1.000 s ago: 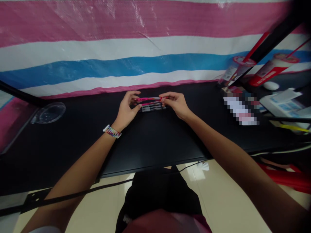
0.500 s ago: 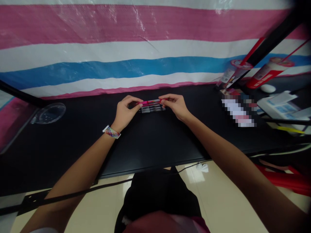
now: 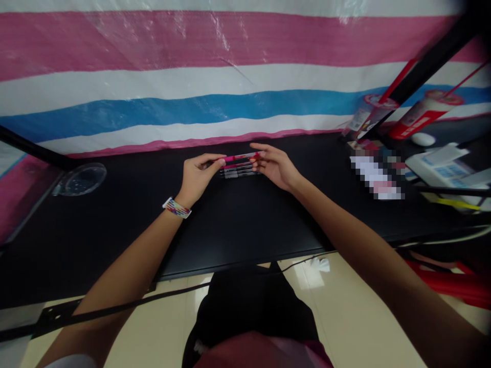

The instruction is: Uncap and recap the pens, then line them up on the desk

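Note:
Several pens (image 3: 240, 169) lie side by side on the black table (image 3: 230, 225), running left to right. Above their far side is a pink pen (image 3: 238, 157), its left end pinched between the thumb and forefinger of my left hand (image 3: 199, 174). My right hand (image 3: 276, 167) is around the pens' right ends with its fingers apart; the forefinger reaches over the pink pen's tip. Whether those fingertips touch the pens I cannot tell. A patterned band (image 3: 176, 208) circles my left wrist.
A clear plastic lid (image 3: 82, 179) lies at the left. Two drink cups with red straws, a nearer cup (image 3: 370, 115) and a red-and-white cup (image 3: 425, 115), stand at the back right near a white rounded object (image 3: 423, 139) and papers (image 3: 378, 179). A striped sheet (image 3: 230, 41) hangs behind.
My right hand has loosened from the pink pen and its fingers have spread. The pink pen's right end has risen slightly, while my left hand keeps its pinch.

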Demonstrator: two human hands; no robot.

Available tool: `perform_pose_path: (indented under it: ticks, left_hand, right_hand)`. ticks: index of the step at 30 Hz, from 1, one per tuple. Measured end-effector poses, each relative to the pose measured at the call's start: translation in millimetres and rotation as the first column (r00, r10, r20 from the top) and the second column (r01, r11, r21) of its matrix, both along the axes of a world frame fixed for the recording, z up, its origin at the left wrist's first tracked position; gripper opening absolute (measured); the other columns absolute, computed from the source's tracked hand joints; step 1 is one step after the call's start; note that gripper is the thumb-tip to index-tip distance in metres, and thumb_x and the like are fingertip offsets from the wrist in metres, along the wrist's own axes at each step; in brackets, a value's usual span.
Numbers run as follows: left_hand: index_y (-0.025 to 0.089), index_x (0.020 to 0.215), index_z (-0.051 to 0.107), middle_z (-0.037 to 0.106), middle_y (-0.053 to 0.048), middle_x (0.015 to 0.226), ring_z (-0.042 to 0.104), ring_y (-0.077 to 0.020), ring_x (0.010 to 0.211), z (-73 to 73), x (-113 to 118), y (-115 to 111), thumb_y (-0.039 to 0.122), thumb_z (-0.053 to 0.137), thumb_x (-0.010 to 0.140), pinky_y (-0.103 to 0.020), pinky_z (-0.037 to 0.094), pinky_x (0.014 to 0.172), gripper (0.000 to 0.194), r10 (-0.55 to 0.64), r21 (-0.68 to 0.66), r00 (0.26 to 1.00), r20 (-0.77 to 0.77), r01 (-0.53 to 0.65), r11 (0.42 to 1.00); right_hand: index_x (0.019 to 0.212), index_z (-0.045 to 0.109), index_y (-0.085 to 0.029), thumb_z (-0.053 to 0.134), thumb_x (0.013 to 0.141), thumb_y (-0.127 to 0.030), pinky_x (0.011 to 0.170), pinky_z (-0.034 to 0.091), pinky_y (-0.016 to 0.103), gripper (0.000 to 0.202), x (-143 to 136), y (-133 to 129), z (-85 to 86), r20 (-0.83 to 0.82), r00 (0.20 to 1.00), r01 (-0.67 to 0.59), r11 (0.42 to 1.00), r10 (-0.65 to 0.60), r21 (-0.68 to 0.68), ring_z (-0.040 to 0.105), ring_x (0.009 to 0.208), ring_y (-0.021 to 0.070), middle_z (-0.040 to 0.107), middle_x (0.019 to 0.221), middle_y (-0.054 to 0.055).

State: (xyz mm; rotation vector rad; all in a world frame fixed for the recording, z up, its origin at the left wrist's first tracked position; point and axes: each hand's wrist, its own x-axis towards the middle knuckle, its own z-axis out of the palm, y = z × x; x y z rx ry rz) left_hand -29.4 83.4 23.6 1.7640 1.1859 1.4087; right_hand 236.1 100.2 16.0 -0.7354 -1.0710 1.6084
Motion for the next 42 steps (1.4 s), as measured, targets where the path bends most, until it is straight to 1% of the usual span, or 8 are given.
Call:
perform_pose_path:
  ticks: [3, 6, 14, 23, 27, 31, 38, 42]
  left_hand:
    - [0.024, 0.107, 0.092, 0.090, -0.007, 0.105, 0.081, -0.0228, 0.094, -0.1, 1, 0, 0.047, 0.090, 0.094, -0.039, 0.065, 0.098, 0.026, 0.001, -0.022, 0.999, 0.037, 0.000, 1.000]
    - [0.026, 0.107, 0.092, 0.090, -0.006, 0.104, 0.081, -0.0220, 0.093, -1.9, 1, 1, 0.045, 0.090, 0.094, -0.039, 0.066, 0.097, 0.024, 0.003, -0.015, 0.999, 0.043, -0.002, 1.000]
    - [0.024, 0.110, 0.091, 0.089, -0.007, 0.108, 0.082, -0.0215, 0.097, -3.4, 3, 0, 0.046, 0.089, 0.095, -0.037, 0.065, 0.097, 0.026, 0.008, -0.009, 0.999, 0.043, -0.008, 1.000]
    - [0.024, 0.110, 0.091, 0.089, -0.007, 0.107, 0.081, -0.0208, 0.094, -3.4, 4, 0, 0.043, 0.089, 0.095, -0.038, 0.065, 0.096, 0.024, 0.023, -0.012, 0.999, 0.043, -0.023, 1.000]
    - [0.024, 0.109, 0.091, 0.089, -0.007, 0.105, 0.080, -0.0208, 0.092, -3.9, 4, 0, 0.042, 0.089, 0.094, -0.037, 0.065, 0.094, 0.024, 0.036, -0.006, 0.998, 0.046, -0.036, 0.999]
    - [0.024, 0.109, 0.092, 0.089, -0.006, 0.103, 0.079, -0.0209, 0.090, -5.7, 3, 1, 0.045, 0.089, 0.094, -0.037, 0.065, 0.092, 0.025, 0.031, -0.009, 0.999, 0.031, -0.031, 0.999]
    - [0.026, 0.109, 0.092, 0.089, -0.005, 0.103, 0.078, -0.0197, 0.088, -6.5, 2, 2, 0.043, 0.090, 0.094, -0.036, 0.063, 0.091, 0.023, 0.019, -0.012, 0.999, 0.048, -0.018, 1.000]
    - [0.026, 0.109, 0.092, 0.089, -0.005, 0.103, 0.078, -0.0204, 0.089, -7.6, 1, 3, 0.043, 0.089, 0.094, -0.038, 0.063, 0.092, 0.023, 0.007, -0.019, 0.999, 0.036, -0.006, 1.000]
  right_hand:
    - [0.124, 0.081, -0.017, 0.069, 0.086, -0.046, 0.101, 0.065, 0.045, 0.049, 0, -4, 7.3, -0.114, 0.975, -0.201, 0.974, 0.189, -0.108, 0.076, 0.107, 0.0293, 0.085, 0.116, 0.015]
    - [0.129, 0.079, -0.017, 0.064, 0.084, -0.048, 0.104, 0.065, 0.046, 0.057, -1, -8, 11.8, -0.165, 0.954, -0.275, 0.949, 0.250, -0.151, 0.075, 0.118, 0.0319, 0.084, 0.126, 0.017]
    - [0.128, 0.079, -0.022, 0.063, 0.087, -0.044, 0.107, 0.062, 0.045, 0.050, -5, -9, 11.3, -0.142, 0.976, -0.185, 0.973, 0.165, -0.136, 0.073, 0.112, 0.0285, 0.082, 0.108, 0.011]
    - [0.129, 0.078, -0.024, 0.064, 0.093, -0.048, 0.102, 0.064, 0.043, 0.046, -5, -8, 9.6, -0.142, 0.976, -0.177, 0.981, 0.165, -0.074, 0.075, 0.106, 0.0252, 0.083, 0.109, 0.009]
    - [0.128, 0.077, -0.025, 0.064, 0.095, -0.051, 0.097, 0.065, 0.043, 0.044, -6, -8, 10.8, -0.156, 0.974, -0.181, 0.979, 0.165, -0.095, 0.075, 0.108, 0.0271, 0.084, 0.112, 0.010]
    - [0.124, 0.077, -0.025, 0.064, 0.095, -0.047, 0.094, 0.065, 0.040, 0.038, -6, -6, 8.5, -0.186, 0.971, -0.175, 0.978, 0.151, -0.115, 0.074, 0.102, 0.0253, 0.083, 0.105, 0.009]
    - [0.125, 0.079, -0.025, 0.067, 0.094, -0.048, 0.096, 0.064, 0.041, 0.040, -5, -7, 8.5, -0.174, 0.972, -0.180, 0.977, 0.158, -0.117, 0.073, 0.103, 0.0259, 0.083, 0.110, 0.009]
    - [0.127, 0.080, -0.025, 0.070, 0.094, -0.061, 0.096, 0.064, 0.045, 0.050, -6, -8, 9.2, -0.091, 0.985, -0.150, 0.988, 0.145, -0.049, 0.074, 0.104, 0.0281, 0.084, 0.114, 0.011]
